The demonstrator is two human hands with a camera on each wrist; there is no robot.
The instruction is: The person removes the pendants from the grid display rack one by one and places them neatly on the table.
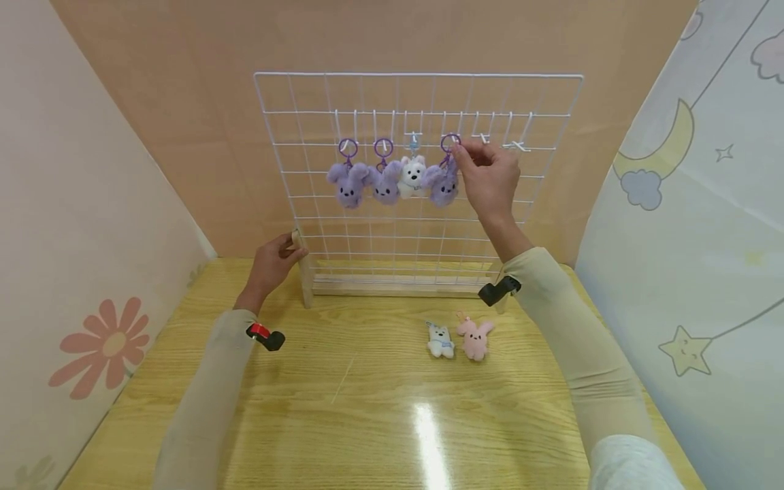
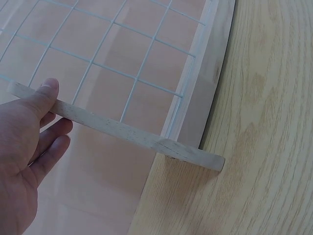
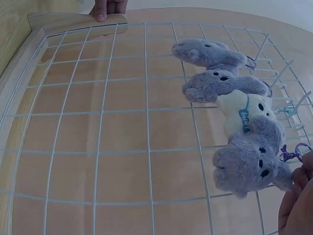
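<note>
My right hand (image 1: 492,173) pinches the purple ring of a purple bunny plush keychain (image 1: 444,185) at a hook on the white wire grid rack (image 1: 361,237). In the right wrist view that plush (image 3: 252,159) hangs against the grid, overlapping the white plush keychain (image 3: 234,112). Two more purple bunny keychains (image 1: 350,185) (image 1: 386,185) hang to the left by their rings. Over at the rack's left side, my left hand (image 1: 273,264) holds the wooden side post (image 2: 112,126), thumb on one face and fingers behind.
On the table (image 1: 367,422), below the rack, lie a white plush keychain (image 1: 440,341) and a pink bunny keychain (image 1: 475,340). Further hooks (image 1: 517,145) stick out to the right of my right hand. Printed panels (image 1: 692,272) stand at both sides.
</note>
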